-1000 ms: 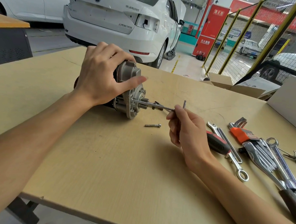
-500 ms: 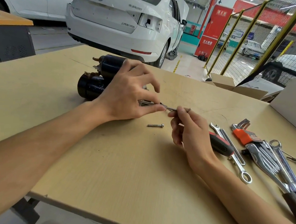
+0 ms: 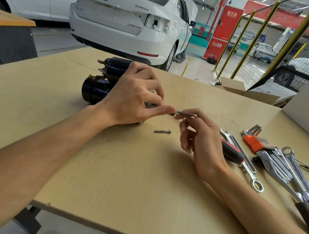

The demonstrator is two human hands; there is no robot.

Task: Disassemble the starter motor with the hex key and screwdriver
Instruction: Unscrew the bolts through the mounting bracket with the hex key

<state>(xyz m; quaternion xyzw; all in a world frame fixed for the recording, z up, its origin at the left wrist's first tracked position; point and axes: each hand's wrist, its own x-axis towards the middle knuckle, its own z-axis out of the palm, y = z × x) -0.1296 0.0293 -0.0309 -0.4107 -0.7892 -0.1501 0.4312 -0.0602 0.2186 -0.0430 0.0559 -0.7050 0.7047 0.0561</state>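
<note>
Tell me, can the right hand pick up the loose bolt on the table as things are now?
Probably not at once: the bolt lies bare on the table just beside the right hand, with nothing between, but that hand pinches the hex key and must free its fingers first.

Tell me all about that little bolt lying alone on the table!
The bolt is small, slim and silvery, and looks like metal. It has a straight shank with a slightly wider round head at its right end. It lies flat on the pale wooden table, loose and out of the motor. Nothing touches it: the left hand is above it in the picture and the right hand is to its right.
</note>
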